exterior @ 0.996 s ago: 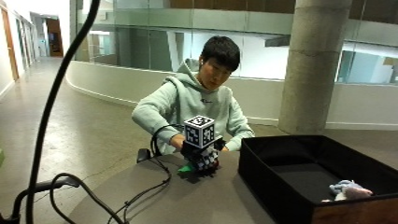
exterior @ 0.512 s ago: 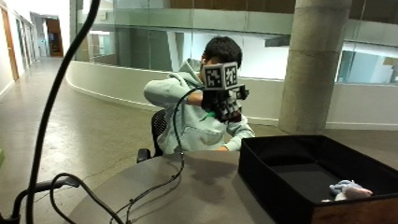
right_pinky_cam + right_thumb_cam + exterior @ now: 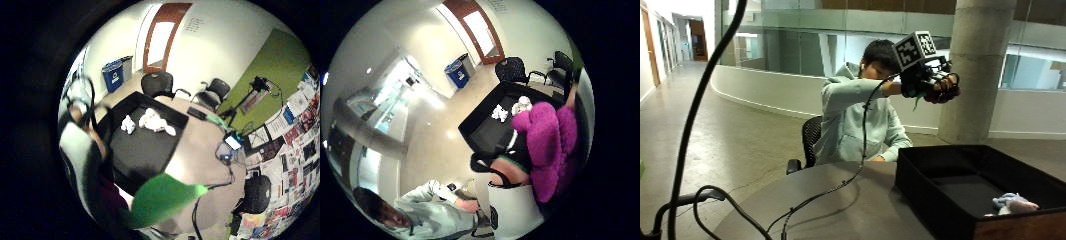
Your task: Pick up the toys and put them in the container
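Outside view: a person sits at a round counter (image 3: pixel 840 200). The gloved right hand (image 3: pixel 927 85) is raised at head height, above the near end of the black container (image 3: pixel 933 200) that stands on the counter. The fingers are curled round a plush toy (image 3: pixel 943 94); a dark magenta part of it shows under the glove, with a thin green piece hanging below.

Thumb side palm view: the magenta plush body (image 3: pixel 547 145) fills the area next to the palm, clasped against it. Little finger side palm view: a green part of the same toy (image 3: pixel 160 197) sits close to the camera.

Container contents: 2 pale soft toys lie on its dark floor, a small one (image 3: pixel 128 124) and a larger one (image 3: pixel 156 121), near each other but apart. In the outside view only 1 pale bundle (image 3: pixel 1013 202) is visible, by the near wall.

The person's bare hand rests on the counter edge (image 3: pixel 467 205). A black cable (image 3: pixel 820 197) runs from the glove down across the counter.
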